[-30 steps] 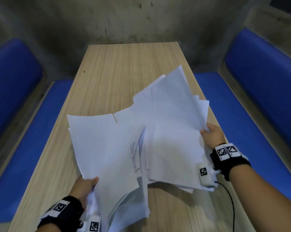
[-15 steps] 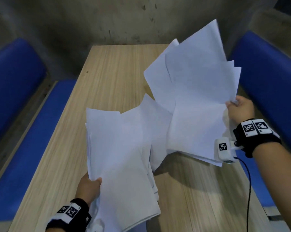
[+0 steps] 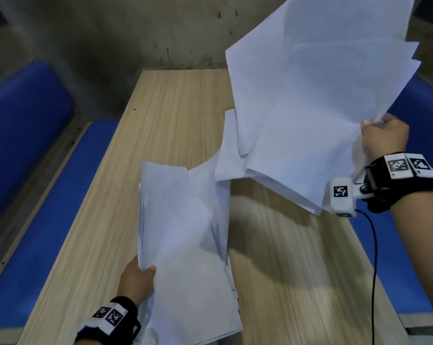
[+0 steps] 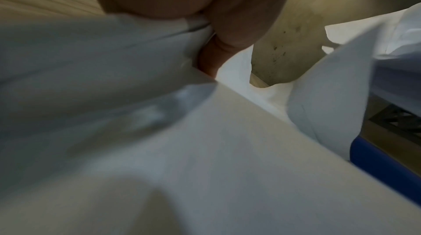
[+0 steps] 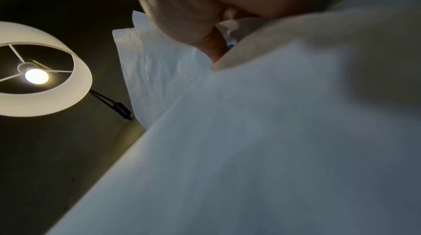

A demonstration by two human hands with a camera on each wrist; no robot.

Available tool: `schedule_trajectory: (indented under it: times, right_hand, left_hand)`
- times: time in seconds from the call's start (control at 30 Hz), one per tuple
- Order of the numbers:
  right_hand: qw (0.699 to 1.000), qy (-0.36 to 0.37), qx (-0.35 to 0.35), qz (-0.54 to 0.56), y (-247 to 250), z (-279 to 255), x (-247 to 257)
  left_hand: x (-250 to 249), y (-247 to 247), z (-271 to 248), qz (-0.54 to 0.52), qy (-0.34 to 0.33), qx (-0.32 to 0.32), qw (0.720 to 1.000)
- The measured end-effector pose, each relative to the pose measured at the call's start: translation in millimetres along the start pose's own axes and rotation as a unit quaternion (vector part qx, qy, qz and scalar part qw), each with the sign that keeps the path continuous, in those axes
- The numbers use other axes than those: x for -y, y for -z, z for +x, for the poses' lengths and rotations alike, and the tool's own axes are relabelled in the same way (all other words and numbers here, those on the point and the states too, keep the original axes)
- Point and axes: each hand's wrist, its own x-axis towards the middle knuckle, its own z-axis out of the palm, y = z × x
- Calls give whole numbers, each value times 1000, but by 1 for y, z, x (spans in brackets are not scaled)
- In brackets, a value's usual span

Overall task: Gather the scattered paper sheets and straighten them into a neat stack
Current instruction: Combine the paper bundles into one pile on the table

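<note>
left hand [image 3: 137, 282] low and close to the person, near the table's [image 3: 160, 135] near-left part; thumb on top, fingers under, pinching the near-left edge of the left bundle of sheets [image 3: 185, 232]. Left wrist view confirms the clamp: a finger curled round the paper edge. That bundle lies roughly flat, just over or on the table (can't tell which), long axis running away from the person, far end toward the table middle. Edges ragged, several sheets stepped out along the left and right sides

Centre: a few loose-looking sheet corners [image 3: 226, 155] bridge the two bundles; can't tell which hand owns them, or whether they rest on the table

right hand [image 3: 382, 138] high and out to the right, past the table's right edge, fist closed on the right-hand edge of the right bundle of sheets [image 3: 310, 95]. This one is raised well off the table, tilted up steeply, fanned, top corners running out of the head view. Its long axis leans up and away, lower edge hanging near the right wrist. Shadow on the wood under it

Key relation, my read: two bundles, axes not parallel, one flat and low on the left, one upright and high on the right, overlapping only at the middle. Merging calls for the right bundle to drop down and leftward onto the left one, which sits nearer the person and is the natural base. Risk: the fanned sheets slip from a one-edge grip on the way down

Blue benches [image 3: 24, 135] flank the table
</note>
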Motion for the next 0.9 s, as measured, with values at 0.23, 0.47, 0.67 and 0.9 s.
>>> schedule_trajectory:
  times: [0.23, 0.47, 0.67, 0.9]
  right_hand:
    - [990, -86, 97, 52, -12, -30, -3]
    - [966, -187, 164, 70, -41, -108, -71]
    - [932, -273, 233, 53, -50, -164, -127]
    - [917, -232, 315, 80, -11, -179, -139]
  left_hand:
    - [-1, 1, 0, -4, -14, -4, 1000]
    - [-17, 4, -11, -116, -34, 34, 992]
    - [-20, -9, -18, -208, -15, 97, 973]
    - [-16, -8, -23, -251, -24, 113, 961]
